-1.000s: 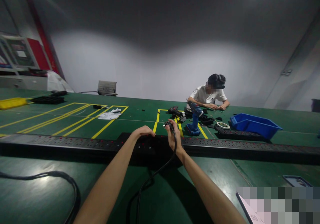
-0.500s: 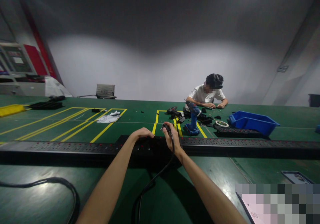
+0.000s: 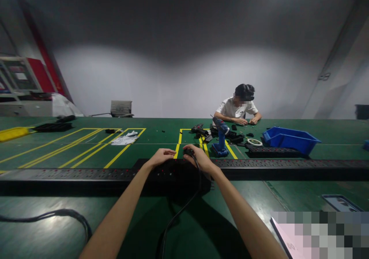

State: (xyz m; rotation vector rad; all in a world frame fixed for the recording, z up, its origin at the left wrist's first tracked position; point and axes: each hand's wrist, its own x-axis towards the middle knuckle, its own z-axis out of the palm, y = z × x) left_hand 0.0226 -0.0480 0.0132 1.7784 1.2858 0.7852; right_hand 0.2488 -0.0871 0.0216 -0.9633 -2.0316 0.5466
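Observation:
My right hand (image 3: 201, 159) is closed around the plug end of a black power cord (image 3: 188, 203), whose cable runs down toward me. My left hand (image 3: 161, 157) is opposite it, fingers stretched out over the far edge of a black power strip (image 3: 163, 180); I cannot tell if the fingertips touch it. A short gap separates the two hands. The strip is wide and lies against long black socket strips (image 3: 276, 168) with small red marks. The plug's prongs are hidden by my fingers.
Across the green table (image 3: 161, 136) a co-worker (image 3: 238, 107) leans over small parts. Before them stand a blue cordless drill (image 3: 221, 137), a tape roll (image 3: 255, 142) and a blue bin (image 3: 291, 139). White gloves (image 3: 125, 139) lie left. Thick black cable (image 3: 54, 214) curves at front left.
My right hand has shifted slightly left and turned inward with the plug. My left hand has lifted a little and its fingers have straightened toward it.

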